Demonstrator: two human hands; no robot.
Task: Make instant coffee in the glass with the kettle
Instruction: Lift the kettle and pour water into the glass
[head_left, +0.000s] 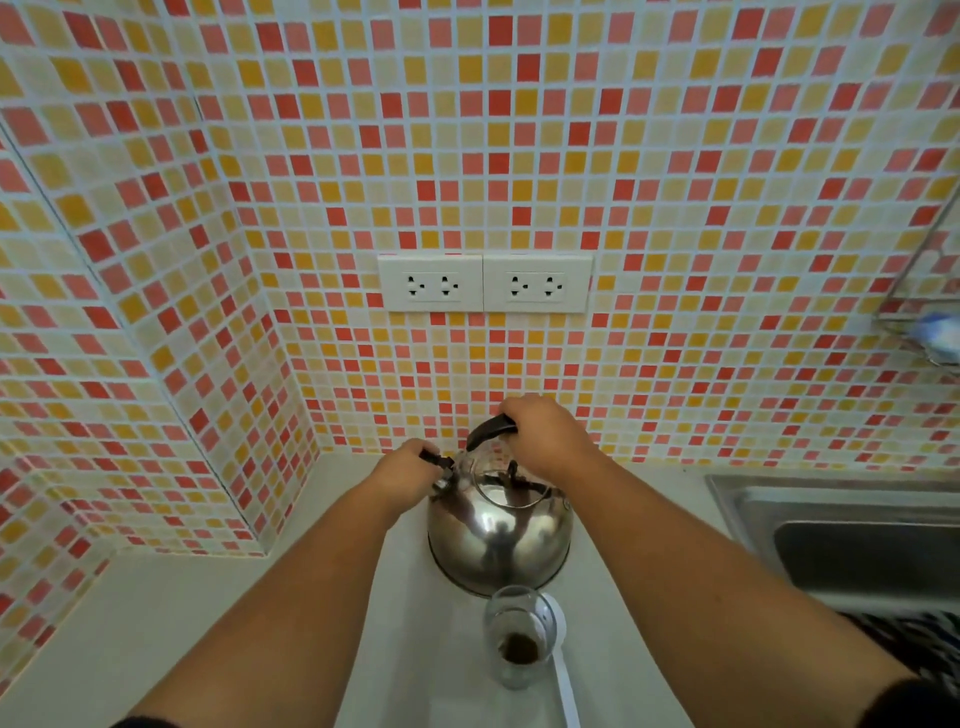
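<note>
Steel kettle (498, 535) stands on the pale worktop (208, 613), centre of view, near the tiled back wall (519, 156). Right hand (545, 431) closed around the black top handle (491, 430), fingers wrapped over it. Left hand (402, 470) at the kettle's left side, fingers pinched on a small black part (435, 460), probably the spout cap, hard to tell under the blur. Glass (519, 636) sits just in front of the kettle, nearer the person, upright, dark coffee powder (519, 649) at its bottom. A white spoon-like thing (563, 675) lies touching the glass on its right; handle runs toward the bottom edge.

Worktop is narrow: tiled side wall (104, 312) closes the left, steel sink (852, 545) takes the right, rim close to the right forearm. Open room left of the kettle and in front of the left arm. Two white double sockets (483, 283) on the wall above the kettle, nothing plugged in. Wire rack (919, 312) at far right edge. No readable writing or brand.
</note>
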